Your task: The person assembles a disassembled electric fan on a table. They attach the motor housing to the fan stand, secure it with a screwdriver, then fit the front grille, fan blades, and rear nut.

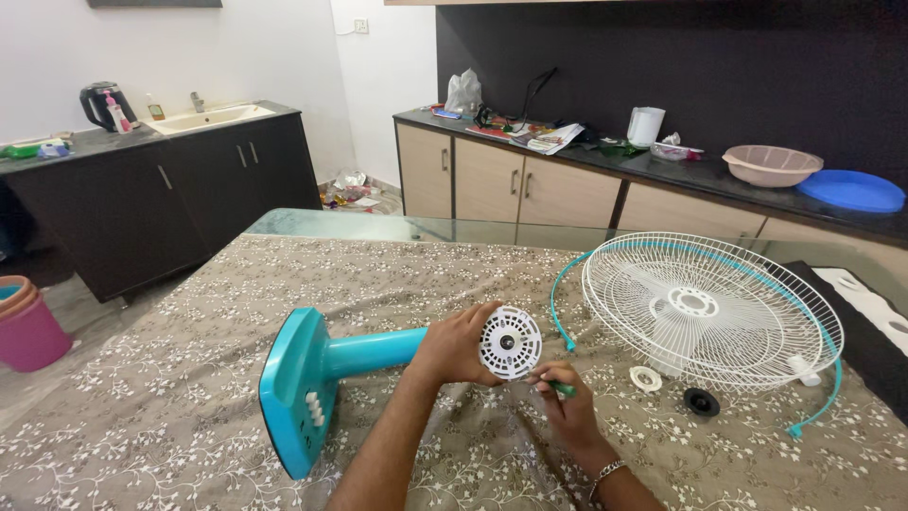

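Left hand (pixel 452 345) gripping the white round motor housing (pixel 510 343) of a teal fan stand (pixel 317 374) lying on the table (pixel 142 397), fingers wrapping closed, right hand (pixel 565 405) pinching a green-handled screwdriver (pixel 562 387) just beside it, white fan grille (pixel 709 308) resting nearby.

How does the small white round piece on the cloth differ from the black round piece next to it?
The small white round piece is pale and somewhat wider; the small black round piece is dark and more compact. The white one lies closer to the right hand, the black one farther right, near the white wire fan grille. Both lie flat and loose on the patterned cloth, each with a central hole or recess.
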